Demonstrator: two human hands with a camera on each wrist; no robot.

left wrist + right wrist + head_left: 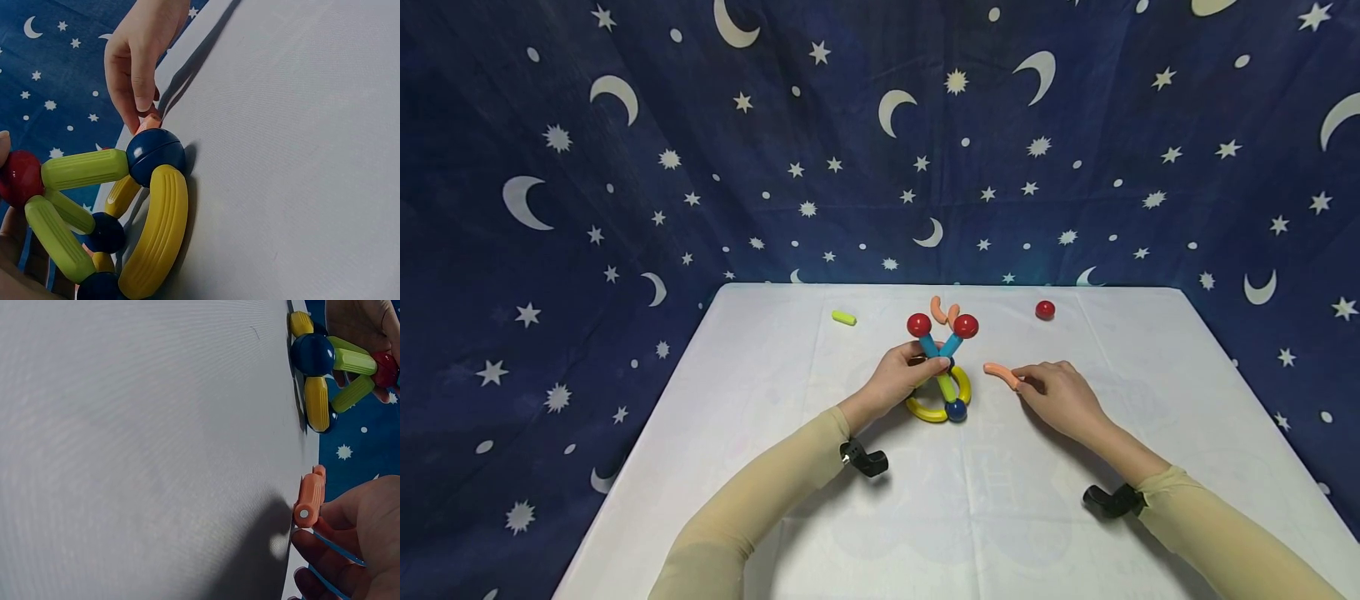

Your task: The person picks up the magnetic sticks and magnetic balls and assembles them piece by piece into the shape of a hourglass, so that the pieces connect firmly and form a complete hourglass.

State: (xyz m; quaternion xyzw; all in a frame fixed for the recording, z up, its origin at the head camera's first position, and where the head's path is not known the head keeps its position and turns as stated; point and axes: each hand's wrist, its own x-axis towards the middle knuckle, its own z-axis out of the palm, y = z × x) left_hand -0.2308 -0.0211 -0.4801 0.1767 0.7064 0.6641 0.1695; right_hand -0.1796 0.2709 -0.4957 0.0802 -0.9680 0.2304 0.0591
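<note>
My left hand grips a magnetic ball-and-rod figure around its middle red ball. Below that, green rods run down to dark blue balls, joined in a ring by curved yellow rods on the table. Two light blue rods spread upward like a V, each topped by a red ball. To the right of the figure, my right hand pinches one end of an orange curved rod low over the cloth. A white dot marks the rod's end in the right wrist view.
Behind the figure lie two more orange curved rods. A short green rod is at the back left, and a loose red ball at the back right. The white-covered table ends at a starry blue curtain.
</note>
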